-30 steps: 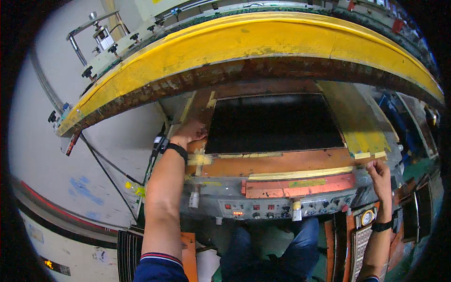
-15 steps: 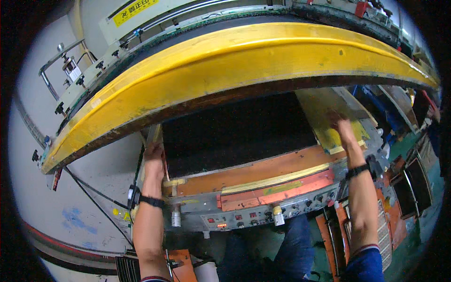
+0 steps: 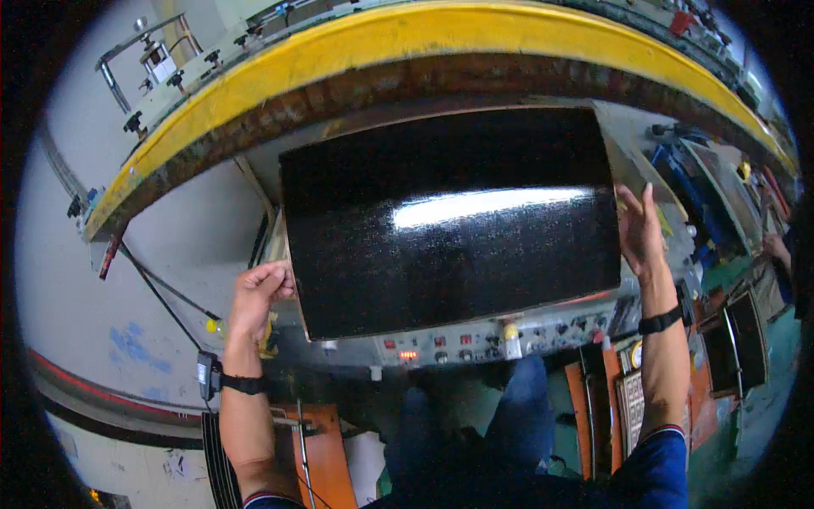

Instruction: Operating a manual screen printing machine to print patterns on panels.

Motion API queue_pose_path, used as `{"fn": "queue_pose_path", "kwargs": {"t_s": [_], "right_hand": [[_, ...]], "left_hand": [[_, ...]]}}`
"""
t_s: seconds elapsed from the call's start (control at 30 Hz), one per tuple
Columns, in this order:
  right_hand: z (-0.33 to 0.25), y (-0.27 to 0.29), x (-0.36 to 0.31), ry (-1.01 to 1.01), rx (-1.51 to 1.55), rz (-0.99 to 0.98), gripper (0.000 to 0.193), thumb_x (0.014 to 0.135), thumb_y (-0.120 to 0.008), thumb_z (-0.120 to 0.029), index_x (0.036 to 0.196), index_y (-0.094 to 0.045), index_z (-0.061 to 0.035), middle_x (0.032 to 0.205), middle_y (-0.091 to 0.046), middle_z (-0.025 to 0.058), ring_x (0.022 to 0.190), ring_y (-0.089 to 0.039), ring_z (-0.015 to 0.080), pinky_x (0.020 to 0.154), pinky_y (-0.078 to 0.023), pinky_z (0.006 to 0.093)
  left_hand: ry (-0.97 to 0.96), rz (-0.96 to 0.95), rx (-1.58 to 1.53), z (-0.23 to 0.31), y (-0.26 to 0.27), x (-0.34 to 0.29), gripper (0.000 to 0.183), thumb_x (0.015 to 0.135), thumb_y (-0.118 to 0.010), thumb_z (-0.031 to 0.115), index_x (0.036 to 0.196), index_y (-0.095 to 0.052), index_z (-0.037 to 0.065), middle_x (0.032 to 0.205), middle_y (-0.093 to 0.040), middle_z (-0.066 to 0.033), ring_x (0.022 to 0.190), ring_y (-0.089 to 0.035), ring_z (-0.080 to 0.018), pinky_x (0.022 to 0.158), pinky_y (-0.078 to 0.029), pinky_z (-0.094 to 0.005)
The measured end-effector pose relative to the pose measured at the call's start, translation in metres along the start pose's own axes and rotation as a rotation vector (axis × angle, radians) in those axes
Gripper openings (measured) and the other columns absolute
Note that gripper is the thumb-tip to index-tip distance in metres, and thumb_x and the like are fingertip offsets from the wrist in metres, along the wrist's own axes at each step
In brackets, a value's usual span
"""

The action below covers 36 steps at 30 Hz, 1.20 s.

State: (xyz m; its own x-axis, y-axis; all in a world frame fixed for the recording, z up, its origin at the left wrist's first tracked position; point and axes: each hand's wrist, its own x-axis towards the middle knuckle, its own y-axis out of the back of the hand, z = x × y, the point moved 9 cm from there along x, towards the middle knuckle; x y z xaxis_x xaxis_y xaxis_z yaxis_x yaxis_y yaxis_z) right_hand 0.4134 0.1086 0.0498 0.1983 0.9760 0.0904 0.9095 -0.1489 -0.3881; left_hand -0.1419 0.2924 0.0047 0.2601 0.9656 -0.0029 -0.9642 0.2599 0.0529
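A: Where is your glossy black rectangular panel (image 3: 449, 271)?
B: Between your left grip (image 3: 257, 293) and right grip (image 3: 640, 236), seen partly over the control strip (image 3: 449, 349), nearer you than the yellow overhead frame (image 3: 407, 36).
A: Your hold?
B: Left: thumb and fingers pinched together on the panel's edge. Right: at the opposite edge, thumb standing apart; cannot tell whether the fingers clamp.
A: Progress?
B: Lifting looks done, by judgement. You have not set it down; no resting place is identifiable.
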Motion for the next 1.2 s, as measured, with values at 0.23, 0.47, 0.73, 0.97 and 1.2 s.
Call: {"fn": "queue_pose_path", "kwargs": {"t_s": [0.23,0.47,0.73,0.97,1.2], "right_hand": [[-0.008,-0.049,-0.110,0.357,-0.371,0.179,0.072,0.098,-0.024,-0.055,0.143,-0.030,0.0015,0.148,-0.031,0.0175,0.138,-0.026,0.0273,0.115,-0.015,0.0385],[-0.036,-0.088,-0.197,0.619,-1.195,0.405,0.050,0.095,-0.048,-0.022,0.136,-0.040,0.0046,0.127,-0.050,0.0186,0.119,-0.046,0.0282,0.103,-0.032,0.0367],[-0.062,-0.130,-0.200,0.834,-1.382,0.374,0.042,0.091,-0.045,-0.011,0.128,-0.046,0.0066,0.108,-0.055,0.0222,0.102,-0.051,0.0375,0.095,-0.038,0.0388],[-0.046,-0.108,-0.134,0.592,-0.481,-0.043,0.057,0.099,-0.026,-0.032,0.142,-0.031,0.0058,0.147,-0.035,0.0156,0.133,-0.036,0.0253,0.110,-0.024,0.0348],[-0.024,-0.035,-0.078,-0.065,-0.064,0.116,0.058,0.094,-0.048,-0.048,0.118,-0.057,0.0044,0.112,-0.064,0.0153,0.098,-0.063,0.0237,0.089,-0.049,0.0350]], "left_hand": [[0.053,-0.173,0.168,-0.019,0.005,-0.059,0.038,0.093,-0.048,0.000,0.130,-0.050,0.003,0.086,-0.062,-0.0063,0.076,-0.060,-0.0145,0.070,-0.052,-0.0276],[0.072,0.052,0.136,-0.023,0.021,-0.104,0.040,0.091,-0.047,-0.004,0.131,-0.049,0.002,0.100,-0.060,-0.0073,0.088,-0.062,-0.0179,0.080,-0.051,-0.0299],[-0.306,0.109,-0.257,0.047,0.044,-0.122,0.049,0.099,-0.042,0.036,0.128,-0.050,-0.002,0.127,-0.055,-0.0170,0.111,-0.056,-0.0253,0.099,-0.043,-0.0356],[-0.288,-0.020,-0.644,0.043,0.031,-0.079,0.048,0.099,-0.040,0.037,0.122,-0.053,-0.003,0.127,-0.054,-0.0164,0.119,-0.051,-0.0256,0.104,-0.037,-0.0398],[-0.387,-0.030,-0.497,0.047,0.002,-0.022,0.049,0.096,-0.048,0.020,0.136,-0.038,-0.006,0.136,-0.047,-0.0159,0.125,-0.047,-0.0244,0.108,-0.034,-0.0356]]}}
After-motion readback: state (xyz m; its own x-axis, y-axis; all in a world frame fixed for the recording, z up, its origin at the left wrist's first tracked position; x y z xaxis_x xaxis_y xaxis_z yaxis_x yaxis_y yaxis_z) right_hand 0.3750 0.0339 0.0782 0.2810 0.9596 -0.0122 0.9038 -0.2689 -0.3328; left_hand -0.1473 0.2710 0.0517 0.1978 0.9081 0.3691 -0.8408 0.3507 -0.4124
